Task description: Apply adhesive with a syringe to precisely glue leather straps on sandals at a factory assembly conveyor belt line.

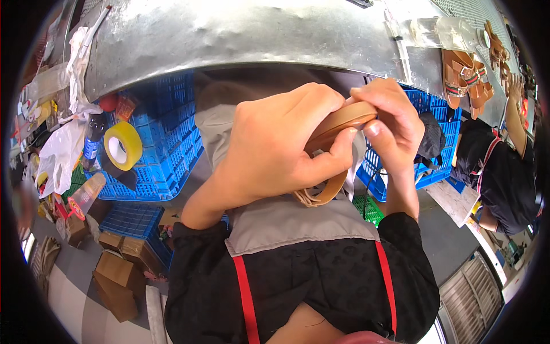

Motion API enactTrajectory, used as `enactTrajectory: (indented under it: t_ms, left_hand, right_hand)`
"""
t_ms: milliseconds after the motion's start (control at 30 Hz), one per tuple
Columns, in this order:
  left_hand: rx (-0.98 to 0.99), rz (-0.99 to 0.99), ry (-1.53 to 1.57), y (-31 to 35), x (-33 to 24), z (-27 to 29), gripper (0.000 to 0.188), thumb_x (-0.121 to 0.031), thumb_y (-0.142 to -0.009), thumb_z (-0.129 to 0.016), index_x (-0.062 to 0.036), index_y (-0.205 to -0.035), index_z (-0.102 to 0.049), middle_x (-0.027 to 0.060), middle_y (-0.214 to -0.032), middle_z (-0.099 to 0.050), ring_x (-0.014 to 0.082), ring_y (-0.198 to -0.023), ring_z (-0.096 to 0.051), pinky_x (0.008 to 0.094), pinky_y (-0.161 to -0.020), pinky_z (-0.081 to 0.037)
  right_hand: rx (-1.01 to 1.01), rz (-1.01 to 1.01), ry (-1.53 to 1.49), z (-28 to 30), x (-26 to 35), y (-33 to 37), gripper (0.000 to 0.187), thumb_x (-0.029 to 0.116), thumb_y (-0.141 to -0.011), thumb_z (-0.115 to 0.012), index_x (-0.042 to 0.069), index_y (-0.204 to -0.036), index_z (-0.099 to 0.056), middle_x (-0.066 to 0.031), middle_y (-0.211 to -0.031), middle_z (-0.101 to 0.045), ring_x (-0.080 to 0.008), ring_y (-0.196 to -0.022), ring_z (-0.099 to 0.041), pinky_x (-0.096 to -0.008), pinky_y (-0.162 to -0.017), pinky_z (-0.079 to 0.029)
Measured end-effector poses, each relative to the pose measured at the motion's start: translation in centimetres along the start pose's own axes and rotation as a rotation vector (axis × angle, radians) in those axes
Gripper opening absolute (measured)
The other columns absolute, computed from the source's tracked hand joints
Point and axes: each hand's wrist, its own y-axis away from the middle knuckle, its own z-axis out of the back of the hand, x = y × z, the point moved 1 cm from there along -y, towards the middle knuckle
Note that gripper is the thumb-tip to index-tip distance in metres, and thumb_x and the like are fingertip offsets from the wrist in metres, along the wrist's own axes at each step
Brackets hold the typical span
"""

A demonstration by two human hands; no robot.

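Observation:
Close above my lap, both hands hold a tan sandal [344,118], with its rounded end pointing up and right. My left hand [281,135] wraps round its middle, thumb and fingers closed on it. At the rounded end, my right hand [391,120] pinches the rim between thumb and fingers. A tan strap [327,192] loops out below my left hand. Much of the sandal is hidden behind my left hand. Several finished-looking brown sandals [458,77] with buckles lie on the metal table at the right.
The metal table [229,37] stretches across ahead. A syringe-like tube [401,51] and a clear bottle [435,31] lie on it. Blue crates [163,135] stand at both sides; a yellow tape roll [123,146] rests by the left one. Cardboard boxes [117,284] are lower left. Another person [504,172] works at right.

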Motion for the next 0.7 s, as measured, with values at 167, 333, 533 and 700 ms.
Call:
enactTrajectory:
  t_ms: [167, 333, 533, 700]
  left_hand:
    - [0.010, -0.126, -0.068, -0.4, 0.0, 0.6, 0.015, -0.009, -0.076, -0.076, -0.0029, -0.083, -0.065, 0.0083, -0.070, -0.057, 0.0199, -0.054, -0.055, 0.0324, -0.050, -0.043]
    - [0.047, -0.071, 0.040, -0.1, 1.5, 0.1, 0.015, -0.012, -0.078, -0.072, -0.0002, -0.080, -0.062, 0.0088, -0.068, -0.052, 0.0214, -0.054, -0.050, 0.0342, -0.051, -0.039]
    - [0.092, -0.054, 0.217, -0.4, 3.6, 0.1, 0.021, -0.018, -0.088, -0.075, 0.0017, -0.092, -0.068, 0.0100, -0.076, -0.058, 0.0183, -0.063, -0.055, 0.0317, -0.056, -0.043]
    - [0.166, -0.121, 0.100, -1.1, 3.7, 1.0, 0.022, -0.021, -0.089, -0.078, -0.0006, -0.091, -0.069, 0.0083, -0.073, -0.058, 0.0191, -0.059, -0.055, 0.0318, -0.054, -0.043]
  right_hand:
    - [0.017, 0.145, 0.164, -1.0, 1.8, -0.4, 0.058, -0.004, -0.074, -0.074, -0.002, -0.132, -0.071, -0.0192, -0.119, -0.075, -0.0259, -0.086, -0.070, -0.0340, -0.069, -0.056]
    - [0.035, 0.059, 0.152, -1.7, 2.2, 0.2, 0.067, -0.003, -0.072, -0.074, -0.002, -0.139, -0.067, -0.0202, -0.122, -0.074, -0.0259, -0.089, -0.071, -0.0344, -0.068, -0.057]
    - [0.038, -0.001, 0.102, -1.8, 1.1, -0.2, 0.063, -0.006, -0.081, -0.070, 0.001, -0.143, -0.064, -0.0143, -0.121, -0.074, -0.0202, -0.087, -0.067, -0.0293, -0.070, -0.055]
    - [0.002, 0.049, 0.089, -2.3, 0.8, -0.5, 0.061, -0.009, -0.084, -0.067, 0.001, -0.144, -0.064, -0.0136, -0.117, -0.075, -0.0203, -0.082, -0.064, -0.0306, -0.070, -0.054]
